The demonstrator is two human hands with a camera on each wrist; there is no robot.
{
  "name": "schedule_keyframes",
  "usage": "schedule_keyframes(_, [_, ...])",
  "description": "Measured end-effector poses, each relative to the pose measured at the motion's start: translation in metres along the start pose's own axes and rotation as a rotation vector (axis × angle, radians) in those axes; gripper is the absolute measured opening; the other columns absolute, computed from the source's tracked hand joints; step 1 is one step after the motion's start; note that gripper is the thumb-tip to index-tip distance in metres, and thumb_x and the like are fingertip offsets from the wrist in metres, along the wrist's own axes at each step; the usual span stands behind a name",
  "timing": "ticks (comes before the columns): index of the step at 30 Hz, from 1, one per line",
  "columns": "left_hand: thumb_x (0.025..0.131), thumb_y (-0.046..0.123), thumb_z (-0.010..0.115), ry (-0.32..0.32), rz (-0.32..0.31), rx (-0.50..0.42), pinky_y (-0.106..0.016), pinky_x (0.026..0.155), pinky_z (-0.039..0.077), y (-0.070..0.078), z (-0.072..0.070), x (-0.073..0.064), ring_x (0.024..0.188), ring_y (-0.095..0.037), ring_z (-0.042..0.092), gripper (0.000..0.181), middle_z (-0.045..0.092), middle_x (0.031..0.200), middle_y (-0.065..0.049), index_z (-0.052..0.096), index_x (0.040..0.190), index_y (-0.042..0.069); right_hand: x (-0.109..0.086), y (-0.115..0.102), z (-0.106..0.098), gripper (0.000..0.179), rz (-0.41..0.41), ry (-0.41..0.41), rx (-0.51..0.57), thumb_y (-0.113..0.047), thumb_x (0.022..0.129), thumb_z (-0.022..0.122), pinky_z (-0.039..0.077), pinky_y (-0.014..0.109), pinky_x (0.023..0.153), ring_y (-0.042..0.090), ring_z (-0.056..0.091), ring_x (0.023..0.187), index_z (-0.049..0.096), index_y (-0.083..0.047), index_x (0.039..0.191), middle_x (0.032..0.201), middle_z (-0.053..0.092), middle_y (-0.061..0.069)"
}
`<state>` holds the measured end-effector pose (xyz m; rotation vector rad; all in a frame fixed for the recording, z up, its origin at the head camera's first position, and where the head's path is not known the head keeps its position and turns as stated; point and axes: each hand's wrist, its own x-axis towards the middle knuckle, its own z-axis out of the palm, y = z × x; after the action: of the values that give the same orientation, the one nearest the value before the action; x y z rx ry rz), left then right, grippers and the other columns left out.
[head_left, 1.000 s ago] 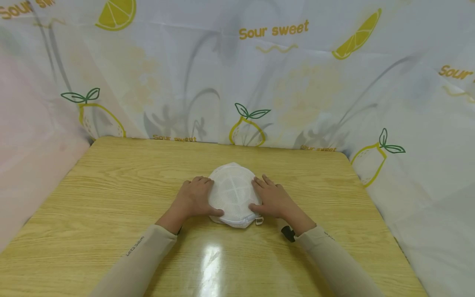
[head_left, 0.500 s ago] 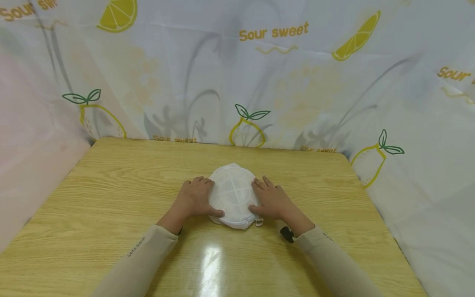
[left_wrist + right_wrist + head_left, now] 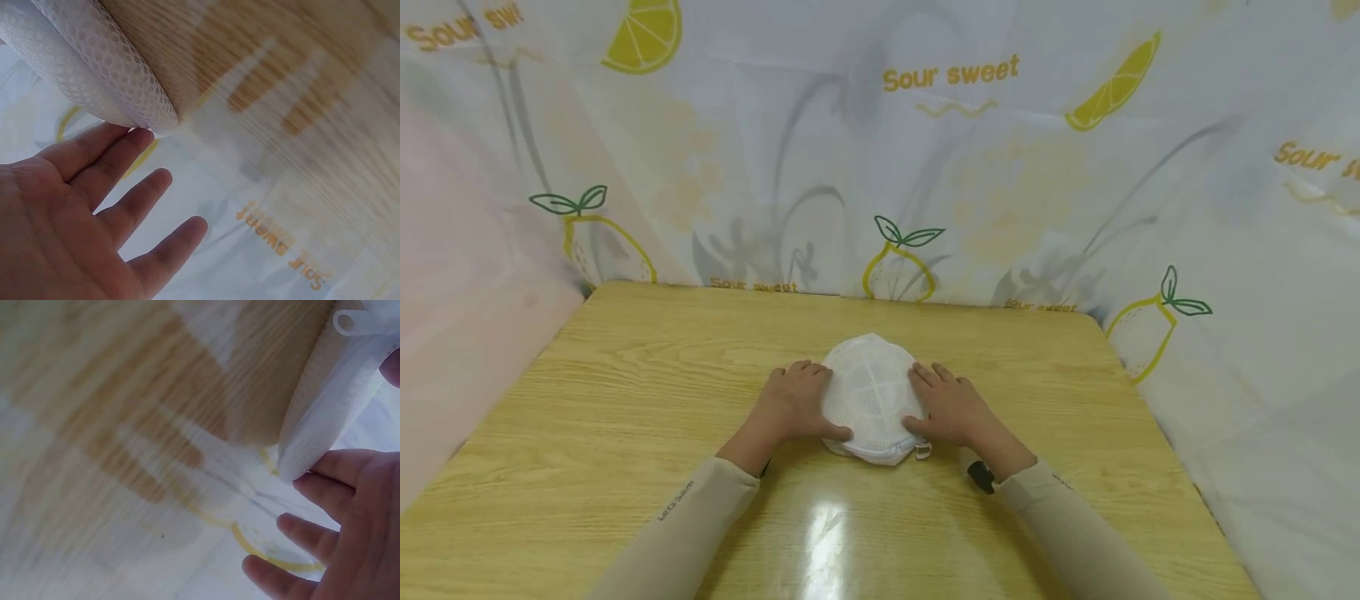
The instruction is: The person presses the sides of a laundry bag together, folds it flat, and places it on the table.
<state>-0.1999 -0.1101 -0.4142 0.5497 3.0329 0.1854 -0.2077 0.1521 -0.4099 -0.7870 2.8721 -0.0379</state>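
Note:
A white, rounded mesh laundry bag (image 3: pixel 874 396) lies on the wooden table, between the two hands in the head view. At its left side, the left hand (image 3: pixel 793 404) touches it with fingers spread and the thumb along the near edge. The right hand (image 3: pixel 953 407) rests on the opposite side in a similar way. Up close in the left wrist view, fairly straight fingertips (image 3: pixel 142 139) meet the rim of the honeycomb mesh. The right wrist view shows fingertips (image 3: pixel 306 483) against the bag's edge and a white zipper pull (image 3: pixel 353 322). The bag's contents cannot be made out.
The glossy wood-grain table (image 3: pixel 625 400) reflects light near its front. Behind it hangs a white cloth (image 3: pixel 760 167) printed with lemons and "Sour sweet". A black wrist strap (image 3: pixel 980 477) shows beneath the right wrist.
The whole head view has shifted slightly, with the scene sitting a little lower. Both hands stay against the bag, with no visible change in their hold.

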Motion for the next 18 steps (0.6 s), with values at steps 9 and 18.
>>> schedule_keyframes(9, [0.067,0.072,0.069,0.058,0.028,-0.016,-0.054,0.095,0.044,-0.011,0.001,0.006,0.127,-0.032,0.049,0.096,0.056,0.135,-0.011,0.052,0.135,0.007,0.01,0.006,0.0,0.077,-0.021,0.078,0.014,-0.054,0.092,0.05,0.036,0.058,0.105,0.038,0.028,0.144,0.032,-0.007,0.151,0.156,0.033,0.011])
schedule_keyframes(18, [0.073,0.071,0.062,0.113,0.015,-0.01,-0.054,0.092,0.046,-0.02,-0.002,0.003,0.125,-0.035,0.05,0.09,0.053,0.138,-0.011,0.049,0.139,0.01,0.009,0.013,-0.011,0.068,-0.052,0.244,0.04,-0.051,0.09,0.057,0.039,0.058,0.104,0.038,0.041,0.136,0.044,-0.013,0.145,0.145,0.047,0.013])
